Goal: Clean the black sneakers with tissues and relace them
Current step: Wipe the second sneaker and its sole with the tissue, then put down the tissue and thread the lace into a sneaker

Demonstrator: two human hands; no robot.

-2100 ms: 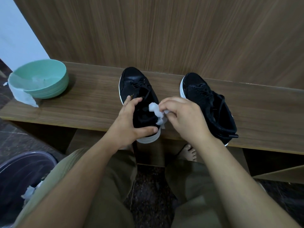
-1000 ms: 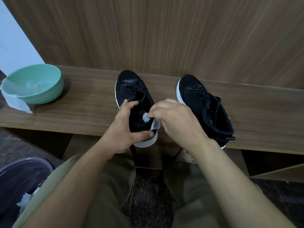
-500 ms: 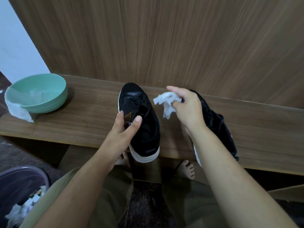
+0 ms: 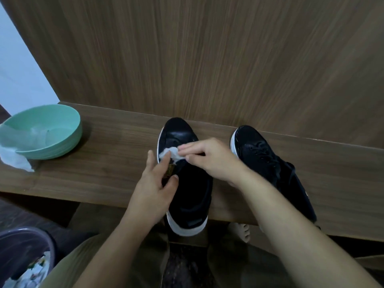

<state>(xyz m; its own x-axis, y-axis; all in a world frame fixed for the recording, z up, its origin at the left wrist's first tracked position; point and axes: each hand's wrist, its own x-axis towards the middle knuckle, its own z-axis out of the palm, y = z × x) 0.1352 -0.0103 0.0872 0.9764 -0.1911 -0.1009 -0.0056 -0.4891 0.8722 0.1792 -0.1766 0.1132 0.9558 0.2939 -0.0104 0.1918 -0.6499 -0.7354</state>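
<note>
- Landmark here is the left sneaker (image 4: 188, 183), sitting toe-to-wall on the wooden worktop (image 4: 108, 169) with its heel hanging a bit over the near edge, probably so it's easy to reach from a seated spot.
- Right hand (image 4: 209, 161) is pinched around a crumpled white tissue (image 4: 170, 153) and has it pressed on the sneaker's upper just behind the toe cap, toward its outer edge. Looks like wiping is the step going on right now.
- Left hand (image 4: 153, 188) is loosely open against the outer side of that sneaker, fingers spread, not really gripping anything. My guess is it's just there to brace the shoe so it doesn't slide while the tissue rubs.
- The other sneaker (image 4: 274, 169) is parked to the right of it, a gap between them, laces in and flopping loose at the top. Not being touched.
- Well off to the left of the sneaker there's a green bowl (image 4: 62, 142) with a damp-looking tissue draped over its rim, likely the wet supply.
- Down-left of the sneaker, off the worktop, a bin (image 4: 22, 246) with some white scraps in it, handy for chucking used tissues.
- Relacing isn't started as far as I can tell.
</note>
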